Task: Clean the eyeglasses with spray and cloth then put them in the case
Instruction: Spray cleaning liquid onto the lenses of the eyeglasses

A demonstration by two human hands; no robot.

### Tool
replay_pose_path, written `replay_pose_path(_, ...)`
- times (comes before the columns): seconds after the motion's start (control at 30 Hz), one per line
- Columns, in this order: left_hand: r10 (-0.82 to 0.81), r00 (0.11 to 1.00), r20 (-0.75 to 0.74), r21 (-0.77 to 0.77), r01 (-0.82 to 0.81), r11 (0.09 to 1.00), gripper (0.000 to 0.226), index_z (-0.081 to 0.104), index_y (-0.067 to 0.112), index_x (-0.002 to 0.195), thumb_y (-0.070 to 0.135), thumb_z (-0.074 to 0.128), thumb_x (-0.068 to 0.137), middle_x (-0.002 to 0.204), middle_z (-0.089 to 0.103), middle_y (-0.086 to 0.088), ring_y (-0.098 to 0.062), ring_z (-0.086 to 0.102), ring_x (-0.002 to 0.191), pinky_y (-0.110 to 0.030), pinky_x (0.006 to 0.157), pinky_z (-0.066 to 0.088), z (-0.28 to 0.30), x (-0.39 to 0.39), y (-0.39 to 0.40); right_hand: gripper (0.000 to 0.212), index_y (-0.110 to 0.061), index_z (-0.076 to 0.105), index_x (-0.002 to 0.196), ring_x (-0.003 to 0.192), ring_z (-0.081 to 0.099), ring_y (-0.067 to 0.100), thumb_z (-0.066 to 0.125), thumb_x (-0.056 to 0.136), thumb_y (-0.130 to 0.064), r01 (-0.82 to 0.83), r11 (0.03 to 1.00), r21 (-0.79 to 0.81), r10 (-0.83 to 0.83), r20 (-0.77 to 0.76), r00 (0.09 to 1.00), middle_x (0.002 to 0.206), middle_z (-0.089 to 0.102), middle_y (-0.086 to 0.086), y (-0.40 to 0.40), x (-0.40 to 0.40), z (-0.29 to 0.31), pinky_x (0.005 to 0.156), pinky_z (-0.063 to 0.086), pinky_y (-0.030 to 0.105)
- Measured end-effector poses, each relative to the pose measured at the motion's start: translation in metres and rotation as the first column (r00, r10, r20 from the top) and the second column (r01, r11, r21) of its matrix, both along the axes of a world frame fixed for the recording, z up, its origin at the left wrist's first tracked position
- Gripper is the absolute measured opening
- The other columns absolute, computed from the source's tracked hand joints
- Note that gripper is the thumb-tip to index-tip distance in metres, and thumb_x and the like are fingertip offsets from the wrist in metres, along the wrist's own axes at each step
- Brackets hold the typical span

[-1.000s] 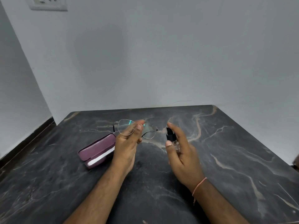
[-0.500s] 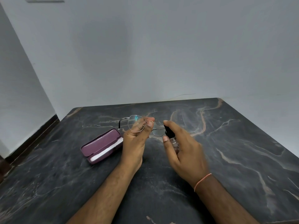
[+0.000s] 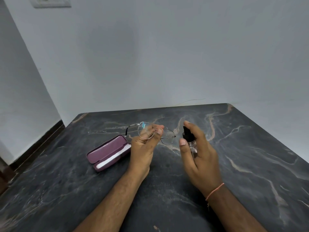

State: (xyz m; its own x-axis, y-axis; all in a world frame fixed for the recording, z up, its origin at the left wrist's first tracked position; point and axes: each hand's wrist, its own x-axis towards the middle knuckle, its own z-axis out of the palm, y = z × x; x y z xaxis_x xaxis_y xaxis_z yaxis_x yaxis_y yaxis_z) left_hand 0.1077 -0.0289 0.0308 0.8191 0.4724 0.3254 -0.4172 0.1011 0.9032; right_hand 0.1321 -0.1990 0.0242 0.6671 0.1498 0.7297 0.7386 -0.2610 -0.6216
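The left hand pinches the eyeglasses above the table, their long axis running 9 to 3 o'clock. The right hand, wrapped round the spray bottle, sits just beside at 3 o'clock, nozzle apparently facing the nearer lens

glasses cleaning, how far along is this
Early. Done: the case lies open on the table, something white inside it. In hand: the left hand holds the eyeglasses by the bridge; the right hand holds the spray bottle, forefinger on top, beside the lens. Left: wiping with a cloth, then casing the glasses.
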Motion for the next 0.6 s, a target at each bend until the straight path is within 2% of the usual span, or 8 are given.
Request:
replay_pose_path(0.07,-0.01,1.0,0.009,0.049,0.01,0.999,0.022,0.084,0.015,0.106,0.028,0.076,0.09,0.113,0.08,0.006,-0.004,0.074,0.112,-0.018,0.093,0.057,-0.0011,0.0011,-0.0004,0.046,-0.035,0.05,0.152,0.087,0.058,-0.021,0.055,0.106,-0.041,-0.03,1.0,-0.002,0.03,0.022,0.999,0.135,0.062,-0.027,-0.0005,-0.0014,-0.002,0.08,0.048,0.008)
replay_pose_path(0.1,-0.014,1.0,0.01,0.079,0.014,0.997,0.022,0.085,0.013,0.107,0.027,0.076,0.091,0.114,0.078,0.004,-0.006,0.074,0.114,-0.019,0.095,0.057,-0.0021,0.0013,-0.0008,0.047,-0.036,0.05,0.152,0.085,0.056,-0.023,0.055,0.106,-0.041,-0.042,0.999,-0.006,0.042,0.031,0.999,0.138,0.061,-0.027,-0.0008,-0.002,-0.0022,0.08,0.048,0.008)
replay_pose_path(0.2,-0.01,1.0,-0.005,0.157,0.011,0.988,0.026,0.087,0.012,0.109,0.029,0.078,0.091,0.122,0.074,-0.007,-0.018,0.071,0.122,-0.029,0.103,0.059,-0.0056,0.0037,-0.0007,0.048,-0.037,0.049,0.154,0.103,0.062,-0.017,0.055,0.106,-0.04,-0.058,0.998,-0.033,0.06,0.058,0.997,0.138,0.057,-0.032,-0.0013,-0.0029,0.0005,0.086,0.05,0.009)
replay_pose_path(0.3,-0.013,0.999,-0.037,0.203,0.02,0.979,0.023,0.089,0.024,0.106,0.035,0.08,0.088,0.125,0.071,-0.008,-0.019,0.069,0.125,-0.037,0.109,0.059,-0.0074,0.0057,-0.0008,0.049,-0.037,0.049,0.154,0.11,0.063,-0.013,0.057,0.106,-0.038,-0.058,0.995,-0.078,0.065,0.088,0.994,0.135,0.055,-0.036,-0.0005,-0.0048,0.0023,0.089,0.048,0.008)
replay_pose_path(0.43,-0.034,0.998,-0.058,0.232,0.047,0.972,0.014,0.088,0.043,0.099,0.041,0.08,0.087,0.123,0.069,-0.004,-0.018,0.068,0.124,-0.042,0.11,0.058,-0.0069,0.0053,-0.0023,0.049,-0.039,0.049,0.154,0.104,0.064,-0.013,0.057,0.105,-0.038,-0.058,0.992,-0.109,0.068,0.091,0.994,0.132,0.054,-0.04,0.0012,-0.0056,0.0023,0.083,0.054,0.012)
replay_pose_path(0.6,-0.04,0.997,-0.071,0.238,0.056,0.97,0.015,0.087,0.044,0.1,0.043,0.08,0.087,0.122,0.068,-0.003,-0.022,0.069,0.124,-0.045,0.111,0.059,-0.0059,0.0049,-0.0041,0.042,-0.036,0.055,0.147,0.1,0.065,-0.01,0.059,0.105,-0.036,-0.043,0.993,-0.112,0.05,0.058,0.997,0.123,0.064,-0.028,0.0016,-0.0045,0.0032,0.081,0.05,0.009)
